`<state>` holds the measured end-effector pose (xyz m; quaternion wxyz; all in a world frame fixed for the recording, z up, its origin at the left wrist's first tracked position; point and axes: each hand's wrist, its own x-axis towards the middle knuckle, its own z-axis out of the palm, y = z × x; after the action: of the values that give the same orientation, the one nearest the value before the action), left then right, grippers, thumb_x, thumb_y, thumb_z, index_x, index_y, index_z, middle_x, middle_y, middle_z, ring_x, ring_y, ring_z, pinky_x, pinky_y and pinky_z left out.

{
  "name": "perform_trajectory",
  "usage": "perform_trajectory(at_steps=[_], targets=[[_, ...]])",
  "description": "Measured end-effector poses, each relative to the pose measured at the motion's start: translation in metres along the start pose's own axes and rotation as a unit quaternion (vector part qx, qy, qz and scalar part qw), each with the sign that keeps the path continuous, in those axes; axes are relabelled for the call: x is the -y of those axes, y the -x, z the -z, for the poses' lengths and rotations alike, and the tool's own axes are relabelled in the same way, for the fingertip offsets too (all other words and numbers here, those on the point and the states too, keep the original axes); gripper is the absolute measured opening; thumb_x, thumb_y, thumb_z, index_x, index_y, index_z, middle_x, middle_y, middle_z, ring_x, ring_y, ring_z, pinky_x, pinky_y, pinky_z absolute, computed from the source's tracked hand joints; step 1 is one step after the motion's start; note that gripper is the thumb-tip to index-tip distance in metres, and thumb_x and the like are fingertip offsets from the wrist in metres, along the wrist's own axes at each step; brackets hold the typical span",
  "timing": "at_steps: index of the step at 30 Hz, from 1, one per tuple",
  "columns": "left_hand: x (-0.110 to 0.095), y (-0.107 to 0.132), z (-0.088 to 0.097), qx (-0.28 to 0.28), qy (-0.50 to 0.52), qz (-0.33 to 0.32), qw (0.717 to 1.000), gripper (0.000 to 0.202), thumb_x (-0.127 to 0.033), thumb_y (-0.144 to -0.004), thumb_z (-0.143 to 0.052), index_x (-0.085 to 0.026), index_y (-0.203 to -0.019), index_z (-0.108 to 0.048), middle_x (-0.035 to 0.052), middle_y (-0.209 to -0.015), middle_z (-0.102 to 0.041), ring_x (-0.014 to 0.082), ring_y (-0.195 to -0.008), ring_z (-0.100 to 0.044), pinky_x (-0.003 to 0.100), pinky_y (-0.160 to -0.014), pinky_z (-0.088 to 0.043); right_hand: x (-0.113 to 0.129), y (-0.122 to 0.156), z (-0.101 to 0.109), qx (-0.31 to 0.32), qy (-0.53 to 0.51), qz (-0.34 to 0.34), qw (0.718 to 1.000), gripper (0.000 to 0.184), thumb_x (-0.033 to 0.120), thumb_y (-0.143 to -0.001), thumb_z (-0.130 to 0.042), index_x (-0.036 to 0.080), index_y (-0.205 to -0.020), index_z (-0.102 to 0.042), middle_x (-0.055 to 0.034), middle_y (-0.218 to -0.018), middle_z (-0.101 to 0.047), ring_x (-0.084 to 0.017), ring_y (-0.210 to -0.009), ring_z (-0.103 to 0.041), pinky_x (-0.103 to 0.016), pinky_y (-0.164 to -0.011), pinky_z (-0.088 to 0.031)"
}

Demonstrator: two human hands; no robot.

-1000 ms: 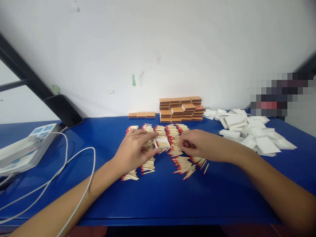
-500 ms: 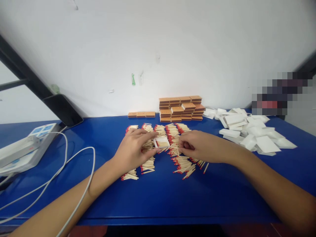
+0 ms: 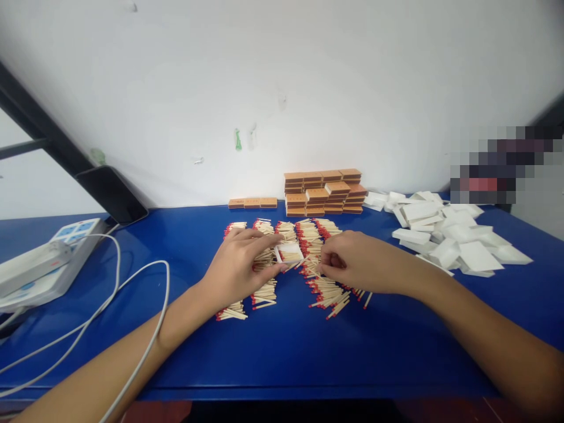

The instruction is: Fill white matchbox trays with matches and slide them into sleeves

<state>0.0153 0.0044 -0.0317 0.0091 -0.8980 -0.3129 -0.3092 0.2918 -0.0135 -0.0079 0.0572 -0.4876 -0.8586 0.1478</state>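
A small white matchbox tray (image 3: 289,249) with some matches inside sits in the middle of the blue table. My left hand (image 3: 240,258) grips its left side, thumb at the near corner and fingers at the far one. To the right, my right hand (image 3: 346,261) is closed in a pinch over the rows of loose red-tipped matches (image 3: 326,292); what its fingertips hold, if anything, is hidden. More matches (image 3: 264,294) lie in rows under and beside my left hand.
Orange matchboxes (image 3: 337,188) are stacked against the wall, with three more matchboxes (image 3: 252,203) in a row to their left. Empty white trays (image 3: 458,235) are heaped at the right. A power strip (image 3: 35,267) and a white cable (image 3: 165,294) occupy the left, the cable crossing my left forearm.
My right hand has shifted very slightly down over the matches, its fingers still pinched. The left hand and the tray have stayed in place.
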Motion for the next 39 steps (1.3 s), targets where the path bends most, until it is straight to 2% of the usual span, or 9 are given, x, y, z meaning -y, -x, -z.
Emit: perform_trajectory(at_steps=[6,16,18,21,23,26,32,35,39], targets=[[0.0,-0.001,0.0,0.001,0.006,0.0,1.0,0.045,-0.043,-0.09,-0.079,-0.021,-0.128,-0.069,0.0087,-0.109,-0.077,0.0259,-0.103,-0.07,0.044,-0.094,-0.05,0.003,0.001,0.0,-0.004,0.01,-0.004,1.0,0.019,0.026,-0.088,-0.064,0.021,-0.07,-0.058,-0.0027,-0.071,-0.068,-0.018,-0.066,-0.058,-0.03,-0.06,-0.037],[-0.001,-0.001,0.001,0.011,0.004,0.004,1.0,0.046,-0.042,-0.091,-0.079,-0.021,-0.13,-0.068,0.0086,-0.11,-0.077,0.026,-0.104,-0.07,0.044,-0.094,-0.05,-0.003,0.001,-0.001,0.017,-0.002,-0.014,1.0,0.012,0.015,-0.079,-0.064,0.022,-0.072,-0.058,-0.0012,-0.073,-0.066,-0.017,-0.066,-0.056,-0.029,-0.059,-0.034],[-0.001,-0.001,0.001,0.008,0.005,0.004,1.0,0.046,-0.042,-0.091,-0.079,-0.021,-0.13,-0.068,0.0089,-0.11,-0.077,0.026,-0.104,-0.07,0.044,-0.094,-0.05,-0.007,0.0,0.002,-0.006,-0.002,-0.007,1.0,0.011,0.016,-0.081,-0.065,0.022,-0.074,-0.058,-0.0012,-0.074,-0.065,-0.017,-0.067,-0.055,-0.029,-0.061,-0.034],[-0.001,0.0,0.0,0.002,0.011,-0.002,1.0,0.047,-0.043,-0.09,-0.08,-0.021,-0.129,-0.068,0.0089,-0.111,-0.077,0.0263,-0.105,-0.071,0.045,-0.095,-0.05,-0.006,0.0,0.006,-0.093,-0.015,0.041,0.995,0.008,0.02,-0.086,-0.064,0.021,-0.08,-0.058,-0.0015,-0.079,-0.064,-0.017,-0.071,-0.055,-0.028,-0.064,-0.036],[-0.001,0.0,-0.001,0.002,0.018,-0.008,1.0,0.049,-0.044,-0.09,-0.08,-0.02,-0.13,-0.068,0.0096,-0.112,-0.077,0.0267,-0.107,-0.071,0.045,-0.096,-0.05,-0.001,-0.001,0.006,-0.138,-0.039,0.088,0.986,0.005,0.02,-0.089,-0.061,0.021,-0.084,-0.059,-0.0014,-0.082,-0.062,-0.016,-0.073,-0.056,-0.027,-0.066,-0.037],[-0.004,0.0,-0.001,0.002,0.033,-0.018,0.999,0.051,-0.045,-0.09,-0.08,-0.019,-0.132,-0.067,0.0109,-0.113,-0.076,0.0268,-0.108,-0.071,0.044,-0.095,-0.052,0.011,-0.004,-0.001,-0.174,-0.042,0.137,0.974,0.007,0.018,-0.092,-0.059,0.02,-0.086,-0.059,-0.0021,-0.083,-0.062,-0.015,-0.071,-0.056,-0.026,-0.066,-0.038],[-0.006,0.0,-0.001,-0.008,0.041,-0.037,0.998,0.052,-0.046,-0.09,-0.079,-0.019,-0.133,-0.067,0.0108,-0.112,-0.076,0.0262,-0.107,-0.071,0.044,-0.095,-0.052,0.016,-0.011,-0.017,-0.173,-0.002,0.145,0.974,0.008,0.023,-0.097,-0.059,0.019,-0.091,-0.062,-0.0041,-0.087,-0.067,-0.016,-0.071,-0.058,-0.028,-0.066,-0.039],[-0.006,0.0,0.0,-0.009,0.037,-0.033,0.999,0.051,-0.045,-0.09,-0.08,-0.019,-0.132,-0.067,0.0101,-0.113,-0.076,0.0253,-0.107,-0.071,0.043,-0.095,-0.052,0.015,-0.008,-0.011,-0.176,-0.01,0.14,0.974,0.014,0.027,-0.101,-0.056,0.019,-0.092,-0.063,-0.0048,-0.088,-0.067,-0.016,-0.073,-0.058,-0.028,-0.068,-0.039],[-0.005,-0.001,0.002,-0.026,0.014,-0.019,0.999,0.047,-0.044,-0.092,-0.078,-0.02,-0.131,-0.068,0.0093,-0.115,-0.077,0.0253,-0.107,-0.071,0.043,-0.095,-0.05,0.009,0.001,0.004,-0.165,-0.018,0.104,0.981,0.02,0.031,-0.1,-0.057,0.02,-0.084,-0.063,-0.0017,-0.076,-0.063,-0.016,-0.07,-0.056,-0.029,-0.069,-0.037]])
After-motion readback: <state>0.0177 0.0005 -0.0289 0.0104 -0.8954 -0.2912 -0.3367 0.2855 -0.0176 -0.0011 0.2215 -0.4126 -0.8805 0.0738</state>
